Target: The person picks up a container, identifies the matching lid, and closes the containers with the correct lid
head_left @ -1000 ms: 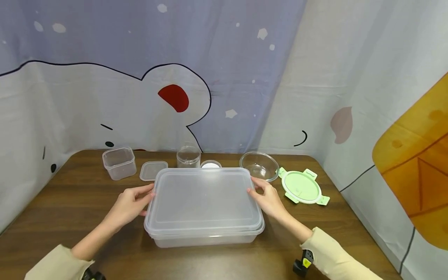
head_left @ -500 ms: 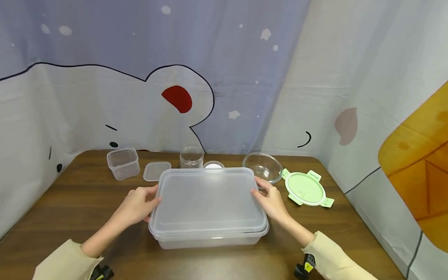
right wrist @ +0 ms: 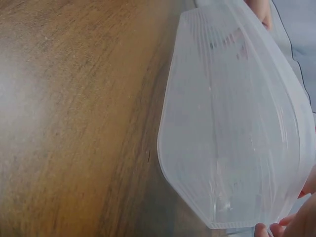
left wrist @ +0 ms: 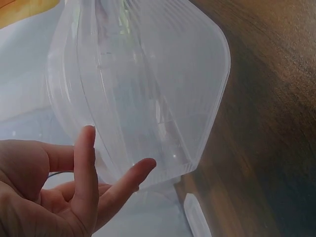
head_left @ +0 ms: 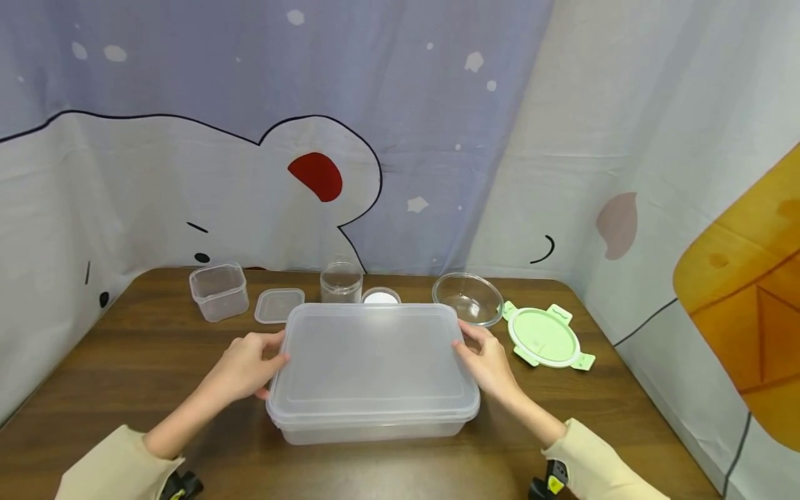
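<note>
A large rectangular clear plastic storage box (head_left: 371,435) stands at the middle of the table, its frosted lid (head_left: 375,361) lying over its rim. My left hand (head_left: 246,364) grips the lid's left edge, thumb near the top and fingers at the side. At the opposite edge, my right hand (head_left: 489,362) holds the lid the same way. The left wrist view shows the fingers (left wrist: 86,168) right at the rim, beside the ribbed box wall (left wrist: 143,98). In the right wrist view, only some fingertips (right wrist: 261,229) show at the lower right corner; the rest is hidden.
Behind the box are a small square container (head_left: 219,295), a square lid (head_left: 279,306), a clear round jar (head_left: 341,283), a small round lid (head_left: 380,296) and a glass bowl (head_left: 467,298). A green clip lid (head_left: 545,337) lies right. A printed curtain (head_left: 400,139) hangs behind the table.
The lid has dropped slightly at its far side and sits a little lower on the box. Both hands keep their places at its edges. The head view has shifted slightly.
</note>
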Tool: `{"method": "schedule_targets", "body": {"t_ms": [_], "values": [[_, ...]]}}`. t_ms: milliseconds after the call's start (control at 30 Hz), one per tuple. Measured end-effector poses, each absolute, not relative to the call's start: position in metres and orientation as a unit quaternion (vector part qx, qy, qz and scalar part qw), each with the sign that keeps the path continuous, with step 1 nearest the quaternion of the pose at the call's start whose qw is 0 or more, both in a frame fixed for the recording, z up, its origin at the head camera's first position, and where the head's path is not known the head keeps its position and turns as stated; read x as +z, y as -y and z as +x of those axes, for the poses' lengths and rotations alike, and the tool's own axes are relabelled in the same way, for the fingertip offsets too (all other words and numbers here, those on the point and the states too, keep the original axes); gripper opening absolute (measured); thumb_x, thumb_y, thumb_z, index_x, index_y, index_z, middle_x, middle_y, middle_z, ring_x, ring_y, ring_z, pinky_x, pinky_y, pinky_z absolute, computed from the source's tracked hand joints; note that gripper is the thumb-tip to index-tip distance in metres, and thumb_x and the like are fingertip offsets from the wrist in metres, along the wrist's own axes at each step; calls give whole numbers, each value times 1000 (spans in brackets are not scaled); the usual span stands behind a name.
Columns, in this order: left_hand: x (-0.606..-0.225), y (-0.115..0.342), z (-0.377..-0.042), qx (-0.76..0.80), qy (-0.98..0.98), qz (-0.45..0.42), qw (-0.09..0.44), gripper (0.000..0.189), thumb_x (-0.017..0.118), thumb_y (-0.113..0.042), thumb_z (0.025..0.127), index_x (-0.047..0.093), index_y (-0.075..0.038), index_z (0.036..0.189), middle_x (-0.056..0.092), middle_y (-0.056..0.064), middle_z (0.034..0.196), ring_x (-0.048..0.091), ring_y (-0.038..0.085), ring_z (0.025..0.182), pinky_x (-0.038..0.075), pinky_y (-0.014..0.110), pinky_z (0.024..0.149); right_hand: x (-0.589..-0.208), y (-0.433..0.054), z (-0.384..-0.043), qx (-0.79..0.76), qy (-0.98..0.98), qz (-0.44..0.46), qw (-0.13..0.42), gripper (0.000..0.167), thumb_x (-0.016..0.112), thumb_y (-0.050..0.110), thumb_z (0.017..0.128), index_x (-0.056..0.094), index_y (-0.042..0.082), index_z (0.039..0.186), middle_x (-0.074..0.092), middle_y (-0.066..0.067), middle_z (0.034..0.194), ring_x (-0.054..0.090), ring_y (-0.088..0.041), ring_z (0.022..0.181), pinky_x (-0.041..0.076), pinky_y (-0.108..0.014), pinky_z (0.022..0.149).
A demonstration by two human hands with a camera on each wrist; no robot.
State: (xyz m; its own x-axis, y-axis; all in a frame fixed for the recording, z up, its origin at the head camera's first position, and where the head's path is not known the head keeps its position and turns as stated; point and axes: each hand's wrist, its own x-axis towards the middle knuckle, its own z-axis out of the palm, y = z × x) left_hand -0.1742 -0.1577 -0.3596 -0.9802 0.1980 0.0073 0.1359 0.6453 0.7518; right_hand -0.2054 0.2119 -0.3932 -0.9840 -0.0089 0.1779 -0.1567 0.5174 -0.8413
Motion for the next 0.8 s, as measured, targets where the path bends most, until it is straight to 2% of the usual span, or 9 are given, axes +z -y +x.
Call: {"method": "schedule_targets", "body": {"t_ms": [233, 467, 667, 800], "values": [[-362, 159, -176, 411, -907, 87, 40, 51, 58, -10, 92, 45, 8, 138, 52, 35, 130, 61, 13, 42, 56, 34, 45, -397, -213, -206, 469, 878, 25, 91, 43, 60, 7, 90, 56, 1, 132, 58, -18, 126, 59, -27, 112, 54, -29, 91], [-365, 161, -176, 429, -898, 87, 46, 51, 59, -10, 91, 46, 7, 138, 55, 32, 128, 63, 14, 44, 56, 33, 46, -395, -215, -205, 453, 886, 34, 94, 42, 60, 7, 89, 58, 2, 131, 61, -20, 120, 65, -28, 106, 54, -22, 85], [-366, 160, -175, 438, -894, 80, 51, 50, 59, -10, 91, 47, 6, 137, 57, 30, 127, 64, 15, 44, 55, 32, 45, -392, -216, -204, 440, 894, 22, 83, 42, 59, 9, 89, 58, 2, 130, 62, -20, 120, 67, -29, 102, 54, -25, 81], [-367, 162, -176, 438, -894, 82, 46, 49, 60, -11, 92, 48, 7, 136, 61, 29, 121, 65, 15, 50, 56, 31, 46, -391, -216, -204, 436, 897, 16, 75, 42, 60, 10, 89, 59, 3, 130, 63, -20, 120, 68, -28, 98, 53, -25, 77]]}}
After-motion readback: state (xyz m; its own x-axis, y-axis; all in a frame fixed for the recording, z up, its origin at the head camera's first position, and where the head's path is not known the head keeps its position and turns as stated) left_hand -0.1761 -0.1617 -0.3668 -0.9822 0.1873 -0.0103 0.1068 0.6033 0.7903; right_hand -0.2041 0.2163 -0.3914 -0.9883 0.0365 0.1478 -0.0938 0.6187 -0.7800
